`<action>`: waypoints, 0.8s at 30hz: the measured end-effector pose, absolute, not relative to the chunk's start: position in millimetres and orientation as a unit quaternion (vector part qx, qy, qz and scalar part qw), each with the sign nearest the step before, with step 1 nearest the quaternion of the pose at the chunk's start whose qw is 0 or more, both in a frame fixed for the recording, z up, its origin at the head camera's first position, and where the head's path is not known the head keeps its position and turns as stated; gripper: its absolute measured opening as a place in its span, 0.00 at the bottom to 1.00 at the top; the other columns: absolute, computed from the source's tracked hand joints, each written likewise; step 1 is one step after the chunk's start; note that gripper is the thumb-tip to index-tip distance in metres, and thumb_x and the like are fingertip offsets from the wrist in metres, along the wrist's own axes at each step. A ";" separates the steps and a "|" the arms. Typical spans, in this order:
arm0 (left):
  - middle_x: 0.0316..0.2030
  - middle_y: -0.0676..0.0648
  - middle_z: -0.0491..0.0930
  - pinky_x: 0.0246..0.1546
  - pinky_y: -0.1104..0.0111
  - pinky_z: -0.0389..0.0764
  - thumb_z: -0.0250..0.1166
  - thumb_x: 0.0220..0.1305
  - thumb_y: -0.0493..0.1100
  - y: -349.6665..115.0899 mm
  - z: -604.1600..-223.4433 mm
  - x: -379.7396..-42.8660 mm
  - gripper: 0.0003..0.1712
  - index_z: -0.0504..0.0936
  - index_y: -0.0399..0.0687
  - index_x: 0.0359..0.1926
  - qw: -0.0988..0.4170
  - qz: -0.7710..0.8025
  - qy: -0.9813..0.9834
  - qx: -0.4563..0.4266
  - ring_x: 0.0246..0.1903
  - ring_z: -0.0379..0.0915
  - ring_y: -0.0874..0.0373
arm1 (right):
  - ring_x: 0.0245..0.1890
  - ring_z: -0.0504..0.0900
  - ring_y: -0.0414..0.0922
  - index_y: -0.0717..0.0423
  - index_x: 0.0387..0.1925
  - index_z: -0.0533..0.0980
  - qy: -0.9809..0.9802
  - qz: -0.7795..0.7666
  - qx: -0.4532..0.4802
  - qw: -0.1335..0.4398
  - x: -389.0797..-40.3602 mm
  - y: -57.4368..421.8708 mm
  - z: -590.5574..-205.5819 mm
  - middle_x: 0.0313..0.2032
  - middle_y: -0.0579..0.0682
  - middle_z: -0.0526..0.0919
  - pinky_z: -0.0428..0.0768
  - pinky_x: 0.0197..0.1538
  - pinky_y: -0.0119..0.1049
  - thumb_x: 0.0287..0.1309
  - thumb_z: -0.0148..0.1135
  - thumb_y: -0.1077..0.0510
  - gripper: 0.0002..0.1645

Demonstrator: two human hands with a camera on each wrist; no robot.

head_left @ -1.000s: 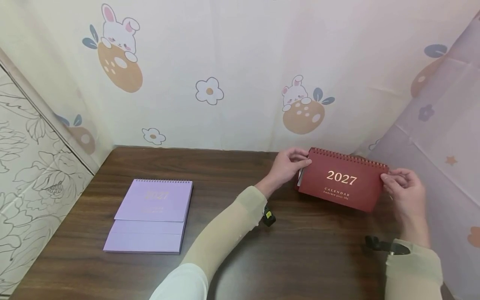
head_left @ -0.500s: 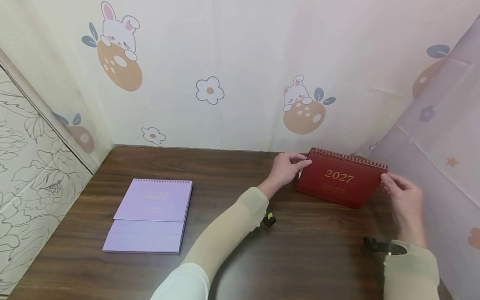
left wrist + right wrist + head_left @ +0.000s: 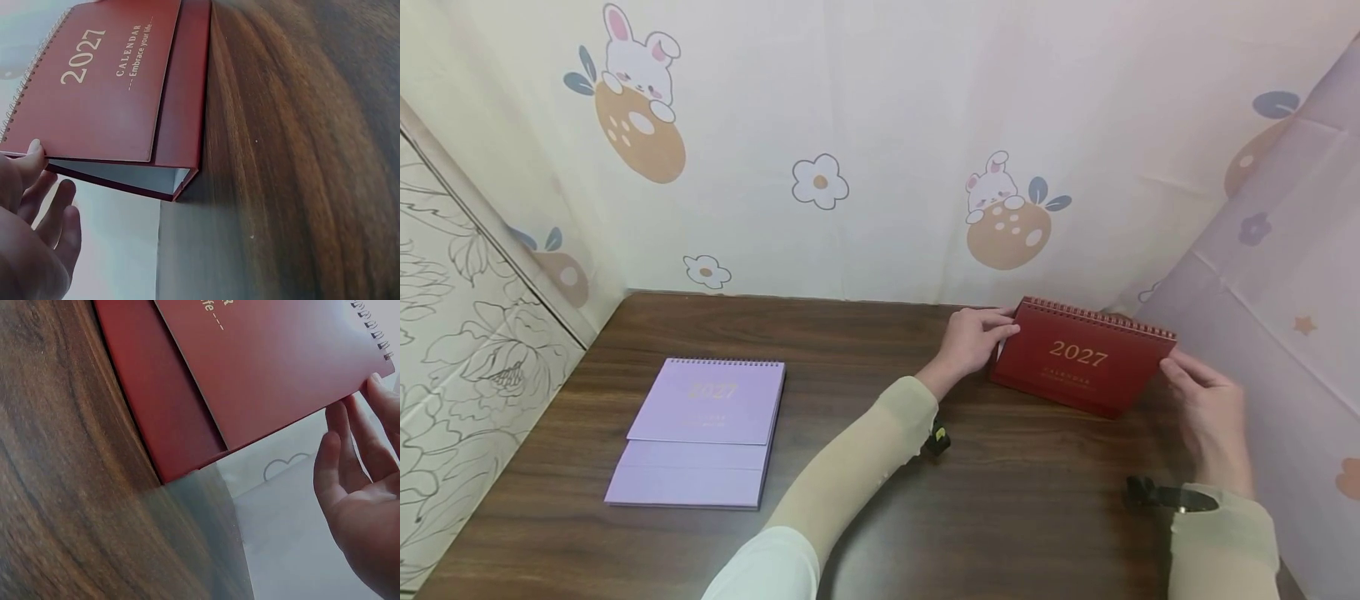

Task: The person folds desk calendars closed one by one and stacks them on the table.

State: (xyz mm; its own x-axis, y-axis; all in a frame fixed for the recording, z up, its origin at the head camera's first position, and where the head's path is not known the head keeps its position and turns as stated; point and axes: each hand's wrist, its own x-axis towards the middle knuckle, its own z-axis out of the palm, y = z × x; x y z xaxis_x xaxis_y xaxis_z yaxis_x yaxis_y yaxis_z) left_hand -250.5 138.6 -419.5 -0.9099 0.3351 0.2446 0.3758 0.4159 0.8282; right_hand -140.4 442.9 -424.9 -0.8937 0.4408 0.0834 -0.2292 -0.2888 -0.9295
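Note:
A red desk calendar (image 3: 1078, 358) marked 2027 stands propped like a tent at the back right of the table. Its spiral binding runs along the top, and its base touches the wood. My left hand (image 3: 968, 340) pinches the upper left edge, thumb in front; the left wrist view shows this hand (image 3: 31, 231) and the hollow under the calendar (image 3: 119, 81). At the opposite upper edge my right hand (image 3: 1210, 408) pinches with thumb and fingertips. In the right wrist view that hand (image 3: 369, 500) has its other fingers loosely bent beside the calendar (image 3: 250, 369).
A lilac 2027 desk calendar (image 3: 703, 433) lies on the left part of the brown wooden table (image 3: 1015, 508). Behind the table hangs a pale curtain (image 3: 895, 108) with rabbit prints. A lilac curtain (image 3: 1292, 275) borders the right side, close to my right hand.
The red calendar was tilted with its front flap lifted forward; its lower edge went back and down onto the table. Over the last half second, my right hand slid slightly lower on its edge.

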 end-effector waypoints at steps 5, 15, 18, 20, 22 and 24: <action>0.53 0.63 0.82 0.54 0.81 0.70 0.69 0.64 0.49 138.2 -421.0 -250.1 0.12 0.90 0.56 0.47 0.017 -0.504 -0.836 -0.215 0.56 0.72 0.74 | 0.37 0.86 0.35 0.64 0.38 0.87 -0.554 0.805 -0.080 0.197 -139.7 444.6 -426.9 0.37 0.45 0.89 0.81 0.39 0.24 0.59 0.63 0.76 0.12; 0.52 0.59 0.83 0.52 0.81 0.71 0.69 0.64 0.47 135.7 -416.5 -248.2 0.12 0.90 0.54 0.47 0.053 -0.481 -0.845 -0.230 0.54 0.75 0.71 | 0.27 0.87 0.42 0.66 0.37 0.86 -0.527 0.823 -0.078 0.194 -141.7 437.8 -419.3 0.34 0.51 0.88 0.83 0.31 0.32 0.56 0.64 0.77 0.11; 0.51 0.57 0.84 0.50 0.82 0.72 0.68 0.65 0.46 132.2 -412.6 -248.0 0.11 0.90 0.52 0.46 0.061 -0.477 -0.844 -0.237 0.53 0.77 0.70 | 0.27 0.87 0.42 0.66 0.37 0.86 -0.521 0.828 -0.079 0.194 -141.6 434.0 -415.6 0.34 0.51 0.88 0.84 0.32 0.32 0.55 0.64 0.77 0.11; 0.52 0.57 0.83 0.49 0.83 0.71 0.68 0.65 0.46 129.4 -409.6 -248.0 0.11 0.90 0.51 0.46 0.062 -0.479 -0.841 -0.243 0.52 0.77 0.69 | 0.27 0.87 0.43 0.67 0.37 0.86 -0.517 0.829 -0.079 0.195 -141.5 430.5 -412.8 0.33 0.52 0.88 0.84 0.33 0.32 0.56 0.64 0.78 0.11; 0.52 0.57 0.83 0.46 0.85 0.71 0.68 0.65 0.45 126.2 -406.7 -248.0 0.11 0.89 0.50 0.46 0.065 -0.480 -0.840 -0.246 0.52 0.77 0.69 | 0.27 0.87 0.43 0.67 0.37 0.86 -0.517 0.830 -0.078 0.192 -140.8 426.3 -409.9 0.33 0.52 0.88 0.84 0.33 0.32 0.56 0.64 0.77 0.10; 0.52 0.56 0.83 0.46 0.85 0.71 0.68 0.65 0.44 122.1 -403.8 -247.6 0.11 0.89 0.49 0.46 0.067 -0.483 -0.837 -0.249 0.52 0.77 0.69 | 0.27 0.88 0.43 0.66 0.37 0.86 -0.516 0.833 -0.078 0.184 -140.3 421.8 -406.6 0.33 0.52 0.88 0.84 0.33 0.33 0.57 0.63 0.77 0.10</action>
